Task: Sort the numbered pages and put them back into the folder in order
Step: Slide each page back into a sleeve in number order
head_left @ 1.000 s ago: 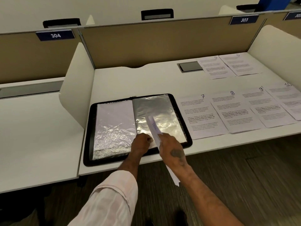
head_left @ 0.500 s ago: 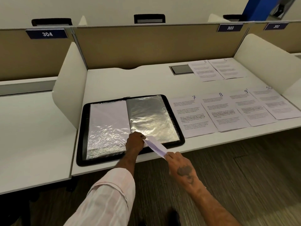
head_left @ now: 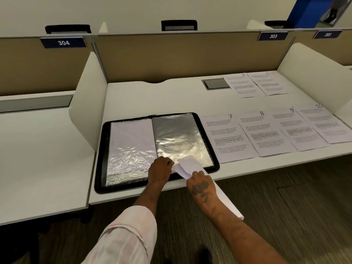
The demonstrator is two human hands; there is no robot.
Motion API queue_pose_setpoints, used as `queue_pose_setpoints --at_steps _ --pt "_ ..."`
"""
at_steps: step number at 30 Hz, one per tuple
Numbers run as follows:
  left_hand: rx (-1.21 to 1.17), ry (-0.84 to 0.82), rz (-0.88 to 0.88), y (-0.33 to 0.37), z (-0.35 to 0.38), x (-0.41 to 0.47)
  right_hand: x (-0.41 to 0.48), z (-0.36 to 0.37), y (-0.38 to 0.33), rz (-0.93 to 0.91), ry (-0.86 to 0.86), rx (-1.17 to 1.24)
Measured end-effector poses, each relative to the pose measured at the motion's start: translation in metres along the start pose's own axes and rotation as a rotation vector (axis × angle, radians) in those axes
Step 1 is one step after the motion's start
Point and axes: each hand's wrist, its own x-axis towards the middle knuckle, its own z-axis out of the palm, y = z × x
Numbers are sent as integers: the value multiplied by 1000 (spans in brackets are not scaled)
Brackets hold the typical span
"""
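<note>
We're gripping the page (head_left: 187, 165) in our right hand (head_left: 202, 185), its top end lying over the open folder's (head_left: 99, 159) right sleeve (head_left: 179, 134). Our left hand (head_left: 161, 169) is pinching that sleeve's bottom edge.

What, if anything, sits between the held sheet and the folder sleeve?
Nothing visible does. The right hand grips the sheet, its tip over the right sleeve's near edge. The left hand sits at that edge beside the sheet, not across its path.
</note>
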Motion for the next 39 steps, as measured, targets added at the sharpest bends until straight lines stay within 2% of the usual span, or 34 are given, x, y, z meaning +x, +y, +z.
queue_pose_setpoints --at_steps 3,6,8,11,14,21,28,33,36,39 --pt "78 5 76 -3 0 -4 14 11 -11 -19 119 68" --pt "142 2 134 -4 -2 -5 19 7 -19 -45 90 108" --pt "150 1 151 -5 -2 -4 23 6 -19 23 124 146" --pt "181 6 168 -4 -3 -2 28 2 -12 84 34 333" --pt "208 17 184 -2 -4 -2 31 4 3 164 79 475" --pt "179 27 204 0 2 -7 35 16 32 438 56 994" --pt "175 45 188 -1 11 -9 49 25 42 633 119 1208" --pt "219 51 179 1 15 -9 62 29 51 668 165 1397" --pt "231 60 180 3 18 -9 55 35 61 643 99 1510" --pt "239 54 176 5 20 -8 38 48 75 570 -99 1544"
